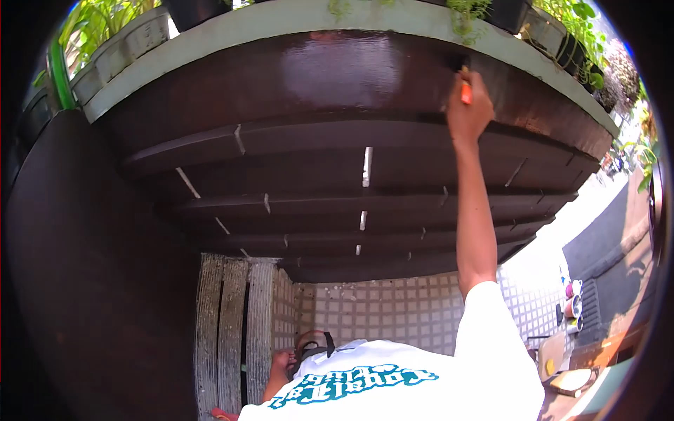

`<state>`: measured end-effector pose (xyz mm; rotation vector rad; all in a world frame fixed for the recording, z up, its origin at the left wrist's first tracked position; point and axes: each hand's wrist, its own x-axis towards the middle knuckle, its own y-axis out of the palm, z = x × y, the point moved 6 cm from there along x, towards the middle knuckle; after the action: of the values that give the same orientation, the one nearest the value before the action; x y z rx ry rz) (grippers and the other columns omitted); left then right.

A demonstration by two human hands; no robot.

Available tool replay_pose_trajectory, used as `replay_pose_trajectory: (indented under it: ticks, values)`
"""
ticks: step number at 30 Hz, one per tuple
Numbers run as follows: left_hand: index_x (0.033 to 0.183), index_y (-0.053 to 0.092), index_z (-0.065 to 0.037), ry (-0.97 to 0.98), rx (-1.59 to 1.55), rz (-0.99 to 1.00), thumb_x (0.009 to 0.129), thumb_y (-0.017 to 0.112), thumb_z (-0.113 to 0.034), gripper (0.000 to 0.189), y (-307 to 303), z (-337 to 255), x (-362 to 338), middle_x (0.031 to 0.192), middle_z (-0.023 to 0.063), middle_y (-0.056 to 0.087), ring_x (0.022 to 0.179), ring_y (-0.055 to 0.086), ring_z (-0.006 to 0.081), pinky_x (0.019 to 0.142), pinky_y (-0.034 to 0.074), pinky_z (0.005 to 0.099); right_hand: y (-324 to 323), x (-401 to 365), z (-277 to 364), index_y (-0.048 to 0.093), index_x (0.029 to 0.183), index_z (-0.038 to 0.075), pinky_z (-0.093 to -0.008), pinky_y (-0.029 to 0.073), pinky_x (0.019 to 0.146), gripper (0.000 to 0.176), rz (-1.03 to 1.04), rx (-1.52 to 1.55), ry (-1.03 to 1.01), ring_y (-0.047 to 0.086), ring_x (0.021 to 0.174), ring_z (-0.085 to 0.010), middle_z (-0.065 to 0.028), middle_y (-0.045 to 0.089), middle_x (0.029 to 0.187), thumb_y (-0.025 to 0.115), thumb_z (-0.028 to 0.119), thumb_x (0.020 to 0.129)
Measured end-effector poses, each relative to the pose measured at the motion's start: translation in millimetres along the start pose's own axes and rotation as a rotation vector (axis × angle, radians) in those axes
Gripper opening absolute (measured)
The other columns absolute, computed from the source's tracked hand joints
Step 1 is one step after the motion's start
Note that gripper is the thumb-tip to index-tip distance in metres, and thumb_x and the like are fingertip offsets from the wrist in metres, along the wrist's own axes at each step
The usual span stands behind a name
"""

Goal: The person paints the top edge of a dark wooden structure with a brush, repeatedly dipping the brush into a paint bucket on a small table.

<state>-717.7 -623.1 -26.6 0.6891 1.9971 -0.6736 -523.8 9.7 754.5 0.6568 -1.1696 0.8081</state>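
My right hand is closed round a paintbrush with an orange handle, raised on an outstretched arm. The brush's dark tip is at the upper band of the brown-painted wall, just under the pale green ledge. Left of the brush, that band has a wet-looking shine; to the right it looks patchier and redder. Low down by my white shirt, my left hand has curled fingers. Beside it is a dark rounded thing with a black strap, partly hidden by the shirt; I cannot tell what the hand holds.
Potted plants line the pale green ledge. Stepped brown slabs with white gaps run below. A dark panel stands at left, near a grey ribbed bench. Several cans are at right on the tiled floor.
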Motion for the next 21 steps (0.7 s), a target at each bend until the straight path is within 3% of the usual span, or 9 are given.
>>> replay_pose_trajectory:
  ticks: [7,9,15,21]
  values:
    - [0.119,0.068,-0.01,-0.016,-0.147,0.011,0.098,0.053,-0.025,0.03,-16.7,15.3,0.1,0.114,0.0059,0.073,0.097,0.071,0.0212,0.076,0.053,0.0403,78.6,-28.1,174.2,0.062,0.094,0.005,-0.0514,0.054,0.069,0.01,0.125,0.289,-0.195,0.067,0.078,-0.0412,-0.0183,0.067,0.083,0.067,0.006,0.086]
    - [0.12,0.068,-0.009,-0.025,-0.226,0.036,0.098,0.053,-0.025,0.031,-27.7,17.3,-9.8,0.116,0.0068,0.073,0.099,0.071,0.0221,0.079,0.053,0.0411,108.2,-41.8,215.4,0.068,0.104,0.006,-0.0489,0.056,0.071,0.013,0.154,0.359,-0.187,0.07,0.082,-0.0396,-0.0167,0.07,0.088,0.068,0.013,0.093]
    - [0.121,0.067,-0.009,-0.018,-0.247,-0.043,0.098,0.053,-0.025,0.031,-63.0,28.8,-20.3,0.119,0.0082,0.072,0.101,0.07,0.0241,0.085,0.053,0.0439,158.6,-68.2,330.3,0.066,0.106,0.002,-0.0476,0.057,0.072,0.017,0.243,0.519,-0.2,0.07,0.081,-0.0379,-0.0149,0.07,0.088,0.068,0.011,0.092]
    - [0.122,0.066,-0.009,-0.04,-0.305,-0.048,0.099,0.053,-0.024,0.031,-106.4,59.8,-11.0,0.117,0.0081,0.072,0.098,0.07,0.0234,0.081,0.054,0.045,196.1,-97.4,410.9,0.066,0.103,0.002,-0.047,0.057,0.072,0.013,0.223,0.65,-0.228,0.069,0.08,-0.0368,-0.0148,0.069,0.086,0.069,0.01,0.092]
